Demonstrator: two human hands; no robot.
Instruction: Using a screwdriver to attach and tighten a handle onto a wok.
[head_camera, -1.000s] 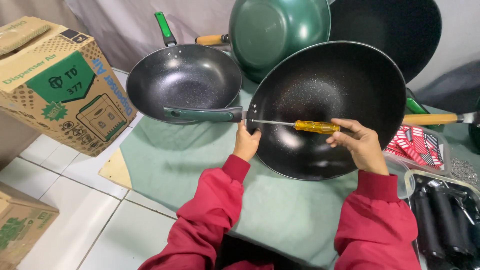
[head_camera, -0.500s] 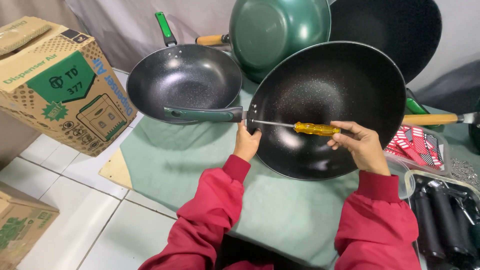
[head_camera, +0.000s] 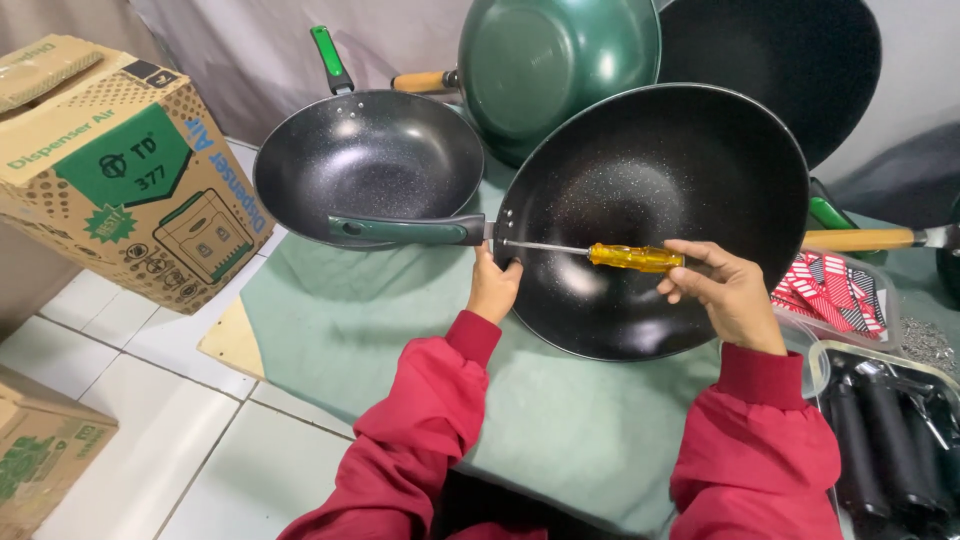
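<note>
Between left hand (head_camera: 493, 290) and right hand (head_camera: 727, 295) lies the screwdriver (head_camera: 634, 258).

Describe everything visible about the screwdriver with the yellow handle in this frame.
The screwdriver has a translucent amber-yellow handle, apparently plastic, and a thin bare metal shaft. It lies nearly horizontal across the inside of the large black speckled wok, handle to the right. Its tip sits at the wok's left wall, just inside where the dark green handle joins. The right hand grips the handle's end with its fingertips; the left hand holds the wok's rim just below the tip, not touching the tool. The tip type is too small to tell.
</note>
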